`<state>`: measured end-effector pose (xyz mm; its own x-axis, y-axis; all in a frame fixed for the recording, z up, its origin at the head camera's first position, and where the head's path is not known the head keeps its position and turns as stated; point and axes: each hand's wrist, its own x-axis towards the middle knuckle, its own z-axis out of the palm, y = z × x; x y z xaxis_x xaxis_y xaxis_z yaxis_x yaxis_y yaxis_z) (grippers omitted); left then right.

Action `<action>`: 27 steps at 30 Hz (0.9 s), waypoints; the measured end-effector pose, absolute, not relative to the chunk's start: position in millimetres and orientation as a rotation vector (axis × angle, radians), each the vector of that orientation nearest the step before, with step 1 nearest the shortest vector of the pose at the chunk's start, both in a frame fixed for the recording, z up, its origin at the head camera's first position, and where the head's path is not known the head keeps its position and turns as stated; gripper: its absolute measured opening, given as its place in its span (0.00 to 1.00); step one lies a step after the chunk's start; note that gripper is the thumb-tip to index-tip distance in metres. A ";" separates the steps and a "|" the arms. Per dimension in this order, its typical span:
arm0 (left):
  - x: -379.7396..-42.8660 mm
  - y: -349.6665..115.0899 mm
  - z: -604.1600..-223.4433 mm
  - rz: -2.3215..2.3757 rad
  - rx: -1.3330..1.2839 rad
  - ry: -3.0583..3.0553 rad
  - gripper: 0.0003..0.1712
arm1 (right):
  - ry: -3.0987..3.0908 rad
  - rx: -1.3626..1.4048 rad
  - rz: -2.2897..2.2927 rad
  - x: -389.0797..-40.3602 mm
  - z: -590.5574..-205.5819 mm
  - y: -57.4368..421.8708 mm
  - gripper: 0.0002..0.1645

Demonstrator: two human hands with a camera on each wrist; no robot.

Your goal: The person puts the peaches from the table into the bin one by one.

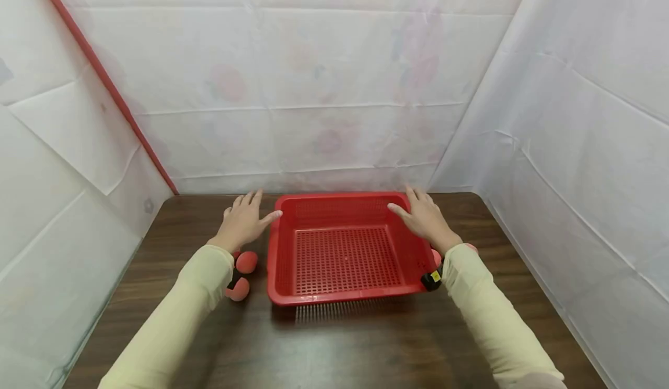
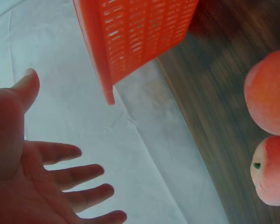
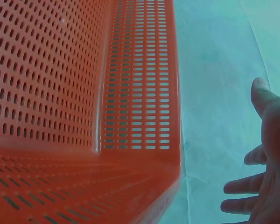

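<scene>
A red plastic basket [image 1: 345,299] with slotted walls and a perforated bottom stands on the dark wooden table, nothing inside it. My left hand [image 1: 242,223] is beside its left rim, fingers spread and thumb toward the rim. In the left wrist view the palm and fingers [image 2: 74,177] hold nothing and appear apart from the basket [image 2: 144,37]. Over the right rim reaches my right hand [image 1: 424,219], fingers extended. The right wrist view shows that hand [image 3: 266,163] apart from the basket wall [image 3: 140,93], holding nothing.
Peach-like pink fruits [image 1: 247,262] lie left of the basket, partly behind the left sleeve. More pink round things [image 1: 436,258] show at the right, near a black item with a yellow label [image 1: 435,276]. White cloth [image 1: 324,87] hangs behind the wooden table [image 1: 324,348] and at both sides.
</scene>
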<state>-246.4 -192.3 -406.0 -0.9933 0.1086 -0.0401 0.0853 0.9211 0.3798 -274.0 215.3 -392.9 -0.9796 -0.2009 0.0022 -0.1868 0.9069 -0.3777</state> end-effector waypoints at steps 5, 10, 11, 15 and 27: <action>-242.0 -194.5 -410.3 0.571 0.154 3.011 0.50 | 3.021 -0.285 -0.587 -270.0 -395.2 223.5 0.53; -241.6 -193.8 -410.1 0.576 0.171 3.026 0.48 | 3.025 -0.237 -0.565 -267.6 -394.6 230.4 0.54; -241.3 -194.0 -410.0 0.571 0.172 3.026 0.48 | 3.021 -0.227 -0.558 -267.0 -394.3 231.3 0.54; -239.7 -195.5 -410.0 0.558 0.168 3.021 0.47 | 3.010 -0.208 -0.540 -265.5 -394.0 234.3 0.54; -235.5 -205.1 -420.8 0.456 0.150 3.010 0.44 | 2.996 -0.171 -0.517 -260.9 -398.5 243.2 0.55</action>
<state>-235.5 -205.1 -420.8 -0.9907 0.1112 -0.0778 0.0832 0.9504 0.2995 -260.9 243.2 -398.5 -0.9890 -0.1264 -0.0762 -0.0936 0.9362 -0.3387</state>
